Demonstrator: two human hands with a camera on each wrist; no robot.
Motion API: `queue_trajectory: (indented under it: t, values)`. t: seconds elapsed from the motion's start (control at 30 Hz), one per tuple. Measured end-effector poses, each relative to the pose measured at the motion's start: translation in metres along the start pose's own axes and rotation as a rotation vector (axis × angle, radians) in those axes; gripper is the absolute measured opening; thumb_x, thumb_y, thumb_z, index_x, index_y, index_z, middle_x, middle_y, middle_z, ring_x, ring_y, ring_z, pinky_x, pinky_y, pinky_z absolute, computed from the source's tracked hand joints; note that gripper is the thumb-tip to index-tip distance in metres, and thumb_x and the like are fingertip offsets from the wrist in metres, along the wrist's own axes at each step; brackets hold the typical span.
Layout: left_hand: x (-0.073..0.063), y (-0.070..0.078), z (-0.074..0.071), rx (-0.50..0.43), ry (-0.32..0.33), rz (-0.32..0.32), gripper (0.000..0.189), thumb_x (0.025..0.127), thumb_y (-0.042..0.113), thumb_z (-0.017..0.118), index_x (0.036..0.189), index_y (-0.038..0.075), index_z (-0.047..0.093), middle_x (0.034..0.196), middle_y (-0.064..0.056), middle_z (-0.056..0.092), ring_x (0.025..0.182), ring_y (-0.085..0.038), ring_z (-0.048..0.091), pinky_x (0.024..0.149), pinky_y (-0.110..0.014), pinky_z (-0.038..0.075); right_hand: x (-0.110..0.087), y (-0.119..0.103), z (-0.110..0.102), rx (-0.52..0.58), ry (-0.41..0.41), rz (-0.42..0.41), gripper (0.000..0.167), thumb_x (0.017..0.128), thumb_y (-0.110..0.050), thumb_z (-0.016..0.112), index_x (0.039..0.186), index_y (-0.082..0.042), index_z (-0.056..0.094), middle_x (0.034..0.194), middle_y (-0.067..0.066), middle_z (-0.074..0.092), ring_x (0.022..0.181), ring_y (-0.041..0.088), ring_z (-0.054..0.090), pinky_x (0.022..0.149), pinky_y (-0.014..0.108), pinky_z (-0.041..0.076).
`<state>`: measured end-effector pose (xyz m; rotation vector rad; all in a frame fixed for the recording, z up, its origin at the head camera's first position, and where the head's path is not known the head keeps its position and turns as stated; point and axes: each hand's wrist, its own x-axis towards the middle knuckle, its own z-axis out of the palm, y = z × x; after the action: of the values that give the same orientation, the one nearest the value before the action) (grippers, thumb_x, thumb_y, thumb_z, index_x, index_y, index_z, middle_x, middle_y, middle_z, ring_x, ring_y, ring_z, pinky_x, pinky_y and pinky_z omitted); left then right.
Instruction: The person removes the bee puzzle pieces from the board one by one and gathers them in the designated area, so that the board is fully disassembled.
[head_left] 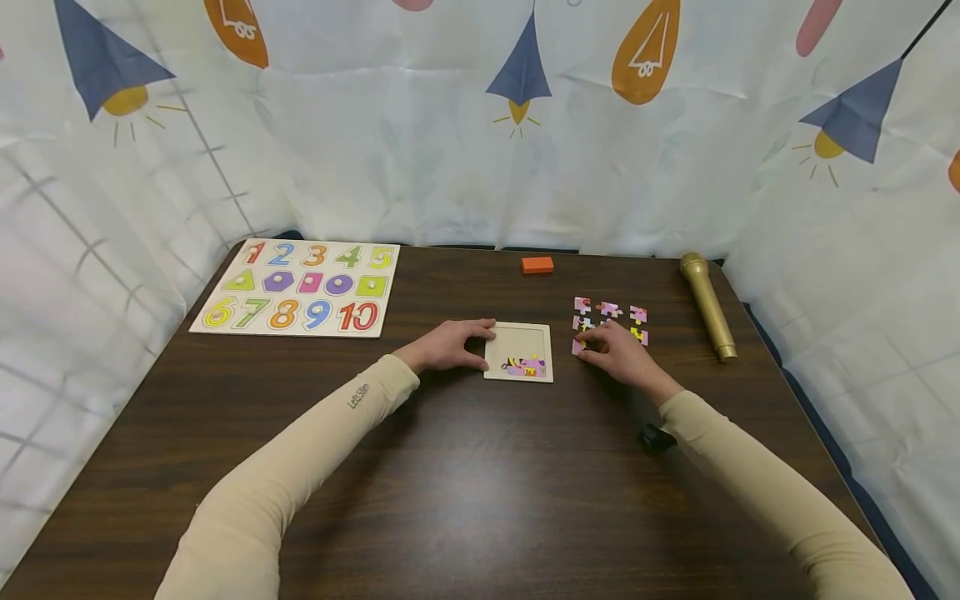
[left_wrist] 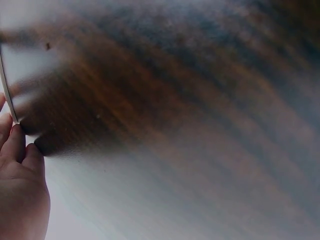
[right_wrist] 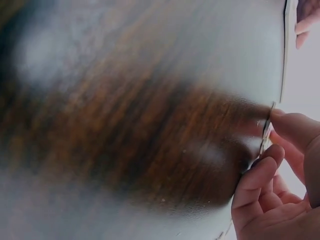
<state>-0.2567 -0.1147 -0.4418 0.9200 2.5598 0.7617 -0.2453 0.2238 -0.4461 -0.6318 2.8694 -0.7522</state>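
A small square puzzle tray lies mid-table, with joined pink and yellow pieces along its lower part. At its left edge my left hand rests, thumb and fingers spread apart and touching the rim. In the left wrist view those fingertips meet the tray's edge. To the tray's right, several loose jigsaw pieces lie in rough rows. My right hand is over their lower left corner and pinches a jigsaw piece by its edges. In the right wrist view that piece shows edge-on between thumb and finger.
A number and shape board lies at the back left. An orange block sits near the back edge, and a gold microphone lies at the right. Behind the table hangs a patterned curtain.
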Motion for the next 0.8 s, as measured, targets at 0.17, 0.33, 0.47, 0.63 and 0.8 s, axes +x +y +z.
queue_trajectory:
  t: [0.17,0.33,0.47,0.63,0.8]
  values:
    - [-0.0001,0.0000,0.0001,-0.002,0.003,-0.002,0.061,0.086,0.028,0.076,0.138,0.003,0.055,0.155,-0.009,0.036,0.142,-0.026,0.033,0.114,-0.042,0.028,0.0005,-0.0010,-0.0004,0.004,-0.006,0.007,0.030,0.092,-0.022,0.069,0.117,-0.005,0.070,0.102,0.011,0.059,0.082,0.023,0.054,0.072,0.038,0.047]
    - [0.0003,0.0000,0.0000,0.010,0.005,0.000,0.061,0.086,0.028,0.076,0.138,0.003,0.055,0.155,-0.009,0.036,0.142,-0.026,0.033,0.115,-0.042,0.028,0.0010,-0.0018,-0.0015,0.011,-0.017,0.003,0.030,0.093,-0.022,0.068,0.117,-0.005,0.070,0.107,0.012,0.061,0.085,0.024,0.054,0.074,0.041,0.049]
    - [0.0004,0.0001,-0.0003,0.013,0.006,0.002,0.061,0.086,0.028,0.076,0.138,0.003,0.055,0.155,-0.010,0.036,0.142,-0.026,0.034,0.115,-0.042,0.028,0.0011,-0.0020,-0.0020,0.016,-0.024,0.001,0.030,0.093,-0.021,0.068,0.118,-0.004,0.069,0.109,0.013,0.061,0.086,0.024,0.053,0.075,0.040,0.048]
    - [0.0001,0.0004,-0.0002,0.011,0.006,0.000,0.061,0.086,0.028,0.076,0.138,0.003,0.055,0.155,-0.010,0.036,0.142,-0.026,0.034,0.114,-0.042,0.028,0.0018,-0.0015,-0.0016,0.011,-0.031,0.008,0.031,0.093,-0.023,0.067,0.118,-0.005,0.068,0.111,0.013,0.061,0.086,0.023,0.052,0.074,0.038,0.047]
    - [0.0001,0.0007,-0.0002,0.013,0.003,0.001,0.061,0.086,0.029,0.076,0.138,0.003,0.055,0.155,-0.010,0.036,0.142,-0.026,0.033,0.115,-0.042,0.028,0.0017,0.0000,-0.0013,0.014,-0.026,-0.003,0.030,0.093,-0.021,0.068,0.117,-0.004,0.068,0.111,0.014,0.061,0.085,0.024,0.053,0.074,0.039,0.047]
